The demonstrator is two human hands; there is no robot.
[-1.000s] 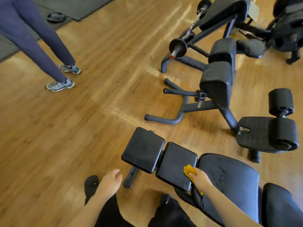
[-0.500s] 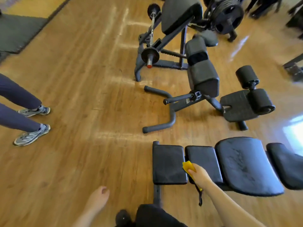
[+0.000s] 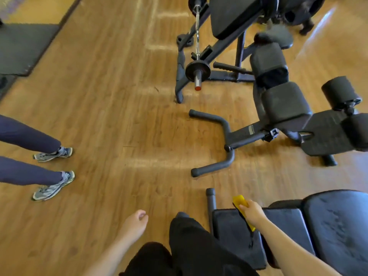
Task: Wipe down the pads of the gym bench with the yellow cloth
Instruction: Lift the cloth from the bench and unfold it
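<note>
On black bench pad (image 3: 235, 236), bright yellow cloth (image 3: 240, 202), folded, gripped by right hand (image 3: 253, 213)

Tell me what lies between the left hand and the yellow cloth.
In the head view, the person's black-trousered leg lies between the left hand and yellow cloth.

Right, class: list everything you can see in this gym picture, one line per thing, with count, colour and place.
Gym bench: one, black pads, bottom right.
Yellow cloth: one, on the gap between the bench's two end pads.
Hyperextension bench: one, black, right centre.
Curl bench: one, black, top centre.
Barbell: one, silver with black plates, resting on the curl bench.
Floor mat: one, dark grey, top left.
Bystander's legs: two, navy trousers, grey trainers, left edge.
Left hand: loosely curled, holding nothing.
Right hand: grips the cloth.
</note>
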